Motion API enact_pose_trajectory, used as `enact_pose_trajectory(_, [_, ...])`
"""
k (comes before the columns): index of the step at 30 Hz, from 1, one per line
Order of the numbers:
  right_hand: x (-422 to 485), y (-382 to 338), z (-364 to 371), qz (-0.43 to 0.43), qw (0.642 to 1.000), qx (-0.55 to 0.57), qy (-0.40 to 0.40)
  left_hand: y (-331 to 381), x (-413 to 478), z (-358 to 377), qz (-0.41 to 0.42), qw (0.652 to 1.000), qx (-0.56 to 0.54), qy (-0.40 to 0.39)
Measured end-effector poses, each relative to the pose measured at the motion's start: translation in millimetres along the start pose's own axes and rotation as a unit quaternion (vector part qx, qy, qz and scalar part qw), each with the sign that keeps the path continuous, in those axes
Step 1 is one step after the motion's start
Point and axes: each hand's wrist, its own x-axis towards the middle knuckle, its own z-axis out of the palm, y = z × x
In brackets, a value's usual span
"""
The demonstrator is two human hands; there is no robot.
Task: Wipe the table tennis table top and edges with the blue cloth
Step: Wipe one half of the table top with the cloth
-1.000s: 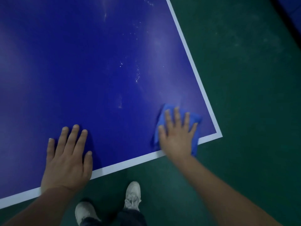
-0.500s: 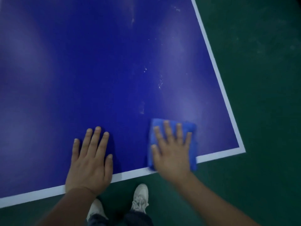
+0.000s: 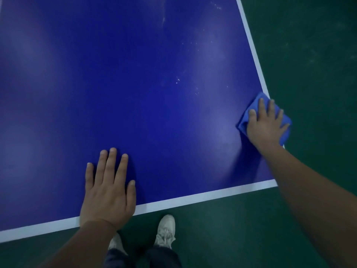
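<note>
Fans the right fingers (image 3: 261, 107) apart and presses them flat on the blue cloth (image 3: 254, 101), with the palm of the right hand (image 3: 265, 125) down over its middle. Pins the cloth on the table tennis table (image 3: 135, 84) at its right edge, over the white border (image 3: 251, 43), one corner hanging past the edge above the green floor (image 3: 309, 55). Lays the left fingers (image 3: 112, 165) straight and slightly apart, thumb out to the side, on the bare blue top close to the table's near edge. Rests the heel of the left hand (image 3: 108, 192) across the white border. Shows pale specks (image 3: 177, 81) on the top, farther in from both hands. Stands at the table's near edge in light shoes (image 3: 166, 231).
</note>
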Motion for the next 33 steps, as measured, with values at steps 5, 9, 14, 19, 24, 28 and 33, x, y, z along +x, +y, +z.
enact_pose_trajectory(5, [-85.0, -68.9, 29.9, -0.12, 0.992, -0.026, 0.036, 2.2, 1.0, -1.1, 0.0, 1.0, -0.002, -0.001])
enact_pose_trajectory(9, [-179.2, -81.5, 55.0, -0.496, 0.868, -0.043, -0.005, 2.7, 1.9, -1.1, -0.002, 1.0, -0.005, 0.01])
enact_pose_trajectory(14, [-56.6, -37.8, 24.0, -0.36, 0.93, -0.066, 0.024, -0.8, 1.4, 0.4, -0.005, 1.0, -0.002, 0.008])
enact_pose_trajectory(19, [21.9, -18.5, 2.8, -0.141, 0.99, -0.024, -0.006, 1.4, 1.2, -2.1, -0.005, 1.0, -0.006, 0.008])
enact_pose_trajectory(24, [-121.4, 60.0, 20.9, -0.172, 0.984, -0.036, 0.004, 1.0, 1.8, -2.2, -0.004, 1.0, -0.01, 0.006])
enact_pose_trajectory(28, [-139.5, 84.4, 18.9, -0.157, 0.985, -0.053, -0.039, 0.0, 1.6, -3.5, -0.005, 1.0, -0.014, 0.006])
enact_pose_trajectory(33, [-71.2, 13.3, 15.9, -0.009, 1.0, -0.01, -0.003, 0.6, 1.1, -1.9, -0.001, 1.0, -0.002, 0.007])
